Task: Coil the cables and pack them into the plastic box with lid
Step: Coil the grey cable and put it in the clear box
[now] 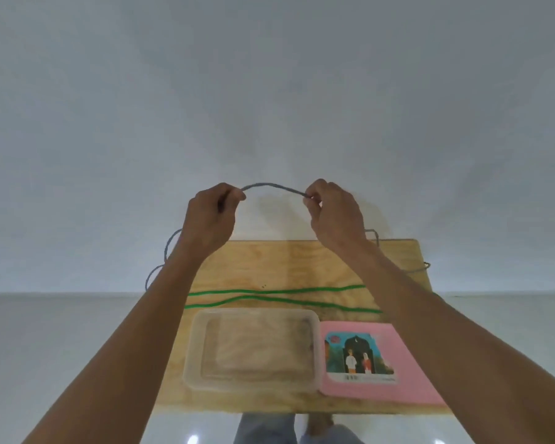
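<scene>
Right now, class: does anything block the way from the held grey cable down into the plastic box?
Nothing visible does. The plastic box lies open and empty; its pink lid rests beside it. The green cable lies behind it.

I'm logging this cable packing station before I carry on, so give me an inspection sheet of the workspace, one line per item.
Surface: wooden board, lying on a pale glossy floor.
Job's things: clear plastic box, open and empty, at the board's near side; pink lid flat beside it, to its right.
Clutter: nothing seen.
Grippers: left hand and right hand are raised above the board's far edge, each pinching the grey cable.
Cables: grey cable arches between the hands, loops hanging past the board on both sides; green cable lies uncoiled across the board in two strands.
Surroundings: plain pale wall; the person's legs at the bottom edge.
</scene>
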`<control>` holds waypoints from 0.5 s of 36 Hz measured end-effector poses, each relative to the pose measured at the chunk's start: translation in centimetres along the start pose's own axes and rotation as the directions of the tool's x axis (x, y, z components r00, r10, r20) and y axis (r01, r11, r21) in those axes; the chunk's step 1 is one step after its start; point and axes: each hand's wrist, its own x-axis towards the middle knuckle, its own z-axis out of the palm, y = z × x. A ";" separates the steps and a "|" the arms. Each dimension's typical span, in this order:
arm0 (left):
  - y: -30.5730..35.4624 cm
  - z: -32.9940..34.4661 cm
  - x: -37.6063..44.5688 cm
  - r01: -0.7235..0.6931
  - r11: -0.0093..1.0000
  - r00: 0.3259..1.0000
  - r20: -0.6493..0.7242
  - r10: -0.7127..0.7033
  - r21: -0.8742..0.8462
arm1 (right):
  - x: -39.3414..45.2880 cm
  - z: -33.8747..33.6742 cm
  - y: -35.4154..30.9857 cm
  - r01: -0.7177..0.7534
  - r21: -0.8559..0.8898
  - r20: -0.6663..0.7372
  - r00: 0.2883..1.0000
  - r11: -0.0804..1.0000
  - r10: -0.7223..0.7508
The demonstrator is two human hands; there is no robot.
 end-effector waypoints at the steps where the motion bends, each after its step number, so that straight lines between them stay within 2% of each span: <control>1: 0.9 -0.5 -0.2 -0.011 1.000 0.999 -0.039 0.010 -0.018 | 0.0 -1.0 -0.8 0.032 0.025 -0.044 0.999 0.999 -0.030; 8: 7.1 -4.4 -1.5 -0.114 0.967 0.967 -0.250 0.055 -0.227 | -0.1 -7.6 -6.2 0.232 0.151 -0.276 0.943 0.961 -0.185; 11: 9.5 -6.2 -1.7 -0.189 0.947 0.947 -0.305 0.106 -0.260 | 0.2 -9.9 -7.9 0.291 0.171 -0.360 0.908 0.941 -0.215; 15: 12.3 -7.8 -2.1 -0.301 0.921 0.922 -0.323 0.214 -0.247 | 0.1 -12.1 -8.3 0.330 0.159 -0.456 0.861 0.930 -0.227; 18: 13.8 -7.9 -1.8 -0.349 0.910 0.916 -0.285 0.282 -0.223 | -0.1 -13.3 -7.1 0.329 0.161 -0.495 0.843 0.930 -0.213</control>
